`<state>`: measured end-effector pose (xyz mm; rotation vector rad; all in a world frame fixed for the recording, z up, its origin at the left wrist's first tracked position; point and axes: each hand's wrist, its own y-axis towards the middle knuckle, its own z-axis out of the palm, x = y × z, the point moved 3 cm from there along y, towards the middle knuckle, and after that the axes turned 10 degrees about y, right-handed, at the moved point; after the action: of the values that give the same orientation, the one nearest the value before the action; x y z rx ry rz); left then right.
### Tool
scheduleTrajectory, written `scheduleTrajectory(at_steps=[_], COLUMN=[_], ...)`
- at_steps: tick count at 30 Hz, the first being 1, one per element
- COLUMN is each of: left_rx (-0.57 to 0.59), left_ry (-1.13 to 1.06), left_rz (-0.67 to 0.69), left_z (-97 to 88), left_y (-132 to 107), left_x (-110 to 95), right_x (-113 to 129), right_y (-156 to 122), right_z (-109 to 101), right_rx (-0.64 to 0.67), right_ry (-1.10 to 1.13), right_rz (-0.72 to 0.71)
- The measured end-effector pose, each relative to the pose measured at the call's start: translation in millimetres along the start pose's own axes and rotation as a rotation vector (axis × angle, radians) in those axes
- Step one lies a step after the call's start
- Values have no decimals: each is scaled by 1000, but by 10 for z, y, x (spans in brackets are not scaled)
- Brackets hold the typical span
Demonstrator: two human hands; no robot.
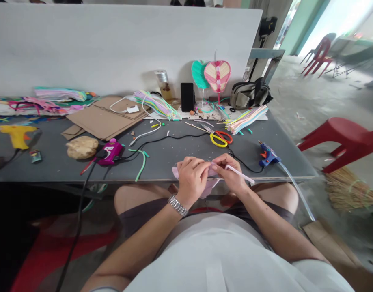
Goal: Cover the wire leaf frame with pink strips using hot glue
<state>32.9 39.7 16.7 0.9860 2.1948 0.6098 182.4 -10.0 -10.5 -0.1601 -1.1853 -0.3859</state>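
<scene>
Holding a pink woven piece at the table edge

We see the grey table [180, 156] stretching away beyond both hands, and the white board [113, 48] standing along its far side. Far to the right of the right hand a red stool [347, 136] sits on the floor. Well up and left of the left hand lies folded cardboard [105, 117], with bundles of coloured straws [157, 104] behind the hands and another bundle [247, 118] up and right of them. Two heart-shaped fans [217, 75] stand upright beyond the hands against the board, a black phone [187, 96] just left of them. A pink glue gun [111, 152] lies well left of the left hand; a blue glue gun [268, 155] lies near the right hand, on its right. Scissors [221, 138] with yellow and red handles lie just beyond the right hand.

At the near table edge, the left hand [190, 178], a metal watch [177, 205] at its wrist, curls its fingers around a pink woven piece [209, 184], which shows between and below both hands. The right hand [231, 174] pinches a pale pink straw [241, 174] that juts out to its right, fingertips meeting those of the left hand over the woven piece.
</scene>
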Motion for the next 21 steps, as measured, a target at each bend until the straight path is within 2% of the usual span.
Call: scheduleTrajectory(at_steps=[7,10,12,14,15,17,19,21], left_rx=[32,-54,-208,-327,-338,-273,-207,-178], left_ry=[-26,-115,-231,-432,-573,-872,-1067,-1178], left_rz=[21,-12,-172,-446,-588,-837,-957,-1001], left_z=[-28,-157,-256,-270,-229,-87,35,105], left_y=[14,24,-19,-117,-176,-282,-334,-333], left_x=[-24,92,273,496,592,705,715,675], right_x=[32,30,28,24,21,9,-5,-8], right_y=[18,59,94,126,139,154,158,156], right_z=[-1,-44,-94,-142,-160,-176,-167,-156], right_rx=[25,-11,-52,-88,-101,-118,-121,-115], right_ry=[-23,16,56,90,103,114,112,99], right_rz=[10,17,35,53,61,78,97,107])
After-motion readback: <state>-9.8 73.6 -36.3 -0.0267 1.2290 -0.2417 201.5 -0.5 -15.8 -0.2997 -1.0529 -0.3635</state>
